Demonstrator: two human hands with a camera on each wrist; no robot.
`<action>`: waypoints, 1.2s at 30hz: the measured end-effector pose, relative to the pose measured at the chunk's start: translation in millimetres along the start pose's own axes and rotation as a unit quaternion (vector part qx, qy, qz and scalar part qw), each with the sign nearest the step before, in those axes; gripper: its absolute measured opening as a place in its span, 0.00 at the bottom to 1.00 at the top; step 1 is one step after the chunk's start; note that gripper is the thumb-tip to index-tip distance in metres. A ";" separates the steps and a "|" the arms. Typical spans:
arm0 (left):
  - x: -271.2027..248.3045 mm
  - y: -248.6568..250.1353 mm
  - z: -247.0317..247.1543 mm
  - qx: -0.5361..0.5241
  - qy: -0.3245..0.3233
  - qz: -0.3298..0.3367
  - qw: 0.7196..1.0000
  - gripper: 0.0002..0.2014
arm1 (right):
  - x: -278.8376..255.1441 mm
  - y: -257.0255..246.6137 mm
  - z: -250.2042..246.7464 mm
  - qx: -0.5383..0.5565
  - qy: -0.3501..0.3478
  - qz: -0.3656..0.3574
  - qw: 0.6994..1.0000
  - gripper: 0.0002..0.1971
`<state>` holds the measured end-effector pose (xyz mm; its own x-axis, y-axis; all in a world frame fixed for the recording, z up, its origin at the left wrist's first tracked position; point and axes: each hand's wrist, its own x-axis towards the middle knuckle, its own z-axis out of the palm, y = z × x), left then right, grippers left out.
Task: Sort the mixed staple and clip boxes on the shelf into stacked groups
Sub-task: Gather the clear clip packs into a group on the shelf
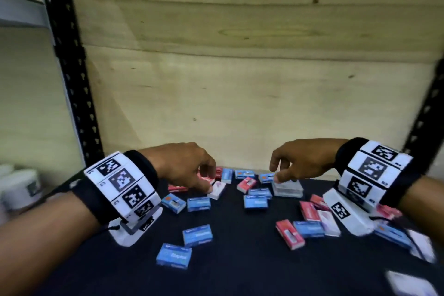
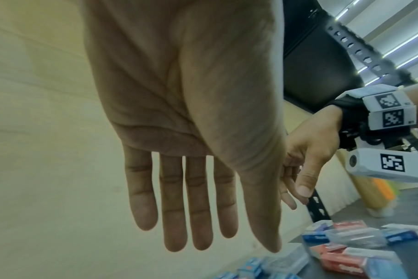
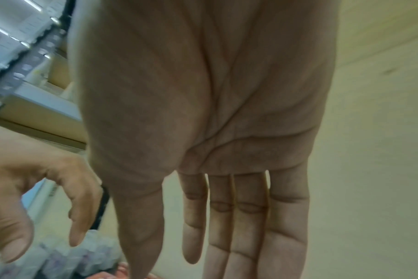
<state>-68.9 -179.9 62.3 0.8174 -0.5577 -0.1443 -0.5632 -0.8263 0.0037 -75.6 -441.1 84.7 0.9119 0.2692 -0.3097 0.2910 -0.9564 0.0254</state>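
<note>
Small blue (image 1: 197, 235), red (image 1: 290, 234) and white boxes lie scattered on the dark shelf (image 1: 240, 269). A short stack of clear boxes (image 1: 287, 188) stands near the back. My left hand (image 1: 206, 182) hangs fingers-down over a white box (image 1: 217, 190); contact cannot be told. My right hand (image 1: 278, 173) hovers with its thumb at the clear stack's top left corner. In the wrist views, the left hand (image 2: 224, 232) and the right hand (image 3: 191, 254) each show straight fingers and a bare palm holding nothing. Clear boxes (image 2: 356, 237) and red boxes (image 2: 341, 264) lie below.
A plywood back wall (image 1: 240, 79) closes the shelf. Black perforated posts stand at the left (image 1: 69, 67) and right (image 1: 422, 113). White tubs (image 1: 21, 187) sit beyond the left post. More boxes crowd the right front corner (image 1: 394, 235).
</note>
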 end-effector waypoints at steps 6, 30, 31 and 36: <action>47.7 66.2 -1.1 0.005 -0.018 0.069 0.997 0.19 | -37.8 65.7 16.1 0.031 0.001 0.068 0.997 0.18; 173.8 152.6 20.9 0.077 -0.050 0.061 0.994 0.28 | -60.9 155.3 76.4 0.071 -0.032 0.150 0.986 0.30; 176.6 150.0 21.2 0.078 -0.053 0.052 0.994 0.29 | -56.2 155.0 79.2 0.068 -0.037 0.150 0.986 0.32; 186.1 140.1 25.4 0.073 -0.077 0.026 0.994 0.31 | -39.2 153.3 86.1 0.078 -0.061 0.144 0.985 0.35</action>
<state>1.2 -397.5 10.8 0.7644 -0.5718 -0.2980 -0.6255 -0.7698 -0.1272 -91.7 -608.0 18.9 0.9058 -0.0215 -0.4231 -0.0303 -0.9994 -0.0139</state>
